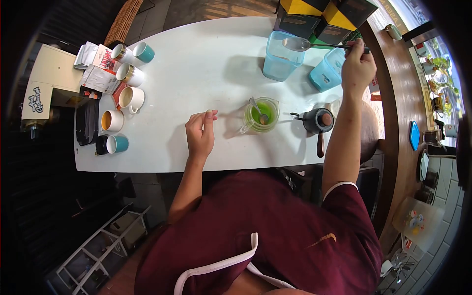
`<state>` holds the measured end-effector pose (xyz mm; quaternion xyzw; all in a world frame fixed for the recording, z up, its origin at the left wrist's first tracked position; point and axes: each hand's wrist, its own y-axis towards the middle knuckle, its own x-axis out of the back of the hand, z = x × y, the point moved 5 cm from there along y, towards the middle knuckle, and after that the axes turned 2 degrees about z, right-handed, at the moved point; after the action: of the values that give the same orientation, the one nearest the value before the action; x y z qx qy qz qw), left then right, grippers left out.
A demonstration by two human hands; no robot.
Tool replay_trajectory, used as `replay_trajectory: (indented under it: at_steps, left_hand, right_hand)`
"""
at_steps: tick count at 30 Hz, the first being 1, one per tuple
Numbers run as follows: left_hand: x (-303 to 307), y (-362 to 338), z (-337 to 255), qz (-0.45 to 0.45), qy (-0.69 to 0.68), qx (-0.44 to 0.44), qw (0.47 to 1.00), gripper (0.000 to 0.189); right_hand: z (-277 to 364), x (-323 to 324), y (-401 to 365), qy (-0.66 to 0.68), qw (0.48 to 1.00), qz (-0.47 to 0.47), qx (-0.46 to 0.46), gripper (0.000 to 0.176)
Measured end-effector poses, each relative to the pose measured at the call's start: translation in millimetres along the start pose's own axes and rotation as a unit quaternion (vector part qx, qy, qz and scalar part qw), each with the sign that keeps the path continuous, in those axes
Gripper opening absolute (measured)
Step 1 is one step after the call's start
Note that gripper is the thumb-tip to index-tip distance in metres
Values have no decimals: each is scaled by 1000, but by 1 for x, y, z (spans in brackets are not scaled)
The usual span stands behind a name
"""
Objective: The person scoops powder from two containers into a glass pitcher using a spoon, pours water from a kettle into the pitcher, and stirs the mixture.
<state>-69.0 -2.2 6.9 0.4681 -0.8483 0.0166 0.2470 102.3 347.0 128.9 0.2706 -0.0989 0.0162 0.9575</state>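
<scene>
The person wears a maroon short-sleeved shirt with white piping and an orange logo.

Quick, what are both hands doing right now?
Left hand: empty, fingers loosely curled, resting on the white table.
Right hand: closed on a long spoon, near the blue container.

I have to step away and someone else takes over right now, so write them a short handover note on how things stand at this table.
Left hand: empty, fingers loosely curled, resting on the white table.
Right hand: grips a long spoon in the air over the blue container; its bowl looks empty.
Things: glass jug of green liquid, with a small spoon in it, stands mid-table; black pot just right of it.
Done: green liquid is in the jug.
Left: the long spoon is in no container and not yet set down.
</scene>
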Motion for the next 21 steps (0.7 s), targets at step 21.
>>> replay_trajectory:
  at_steps: [21]
  left_hand:
    - [-21,9,-1,74,-6,-55,996,43]
  right_hand:
    - [36,61,-117,144,987,-71,-8,29]
